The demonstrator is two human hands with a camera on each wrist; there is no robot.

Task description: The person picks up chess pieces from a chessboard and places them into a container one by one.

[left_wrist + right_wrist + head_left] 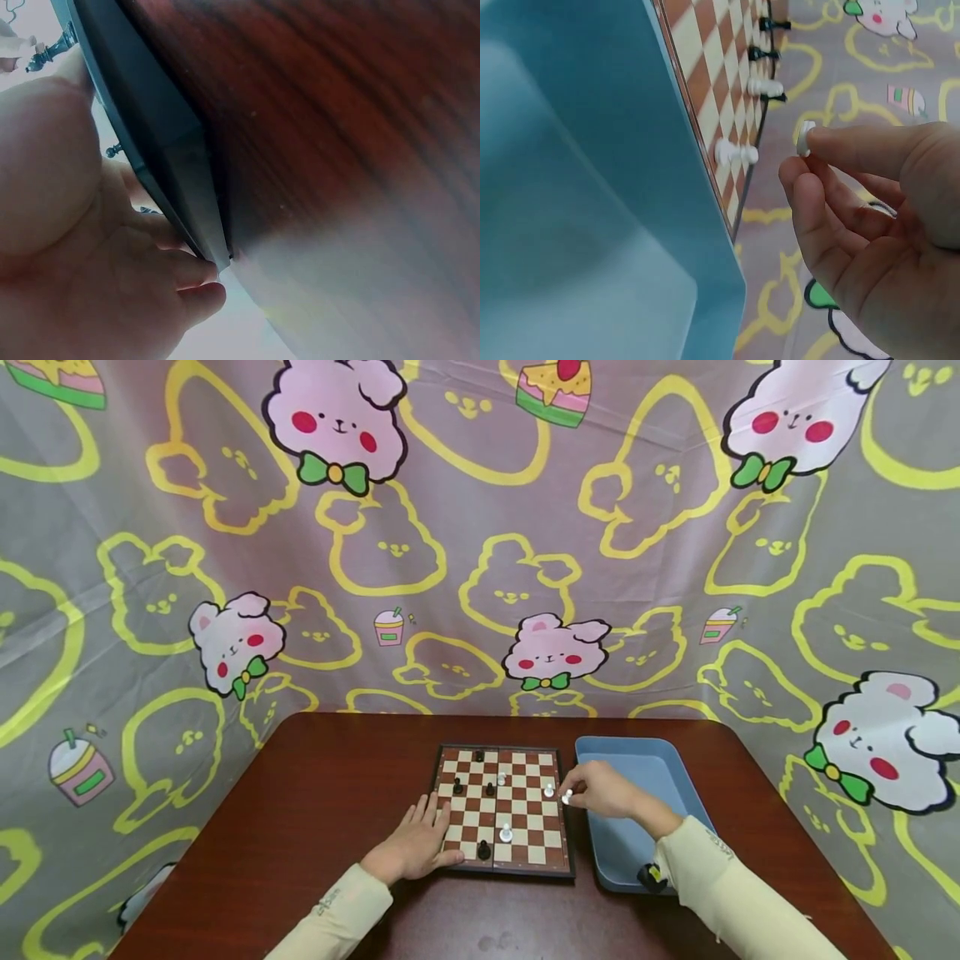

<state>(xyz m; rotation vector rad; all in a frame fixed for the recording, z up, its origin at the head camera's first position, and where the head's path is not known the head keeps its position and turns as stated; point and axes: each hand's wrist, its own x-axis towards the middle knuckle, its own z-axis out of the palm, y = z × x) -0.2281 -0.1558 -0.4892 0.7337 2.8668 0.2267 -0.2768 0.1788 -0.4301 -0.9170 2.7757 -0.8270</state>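
A brown-and-white chessboard (pixel 534 817) lies on the table with white and black chess pieces standing on it. My left hand (pixel 416 843) rests at its left edge with fingers extended; in the left wrist view the fingers lie along the board's dark side (pixel 161 142). Just off the right edge, my right hand (pixel 606 789) pinches a white chess piece (pixel 567 796) between thumb and forefinger. Fingers cover most of this piece (pixel 805 139) in the right wrist view. Close by on the board stands a white pawn (pixel 549 790).
A blue tray (pixel 656 777) sits right of the board, beneath my right forearm. Other white pieces (pixel 506 833) and several black pieces (pixel 483 850) are spread over the squares. Behind the dark red wooden table (pixel 330 777) hangs a patterned cloth (pixel 450 610).
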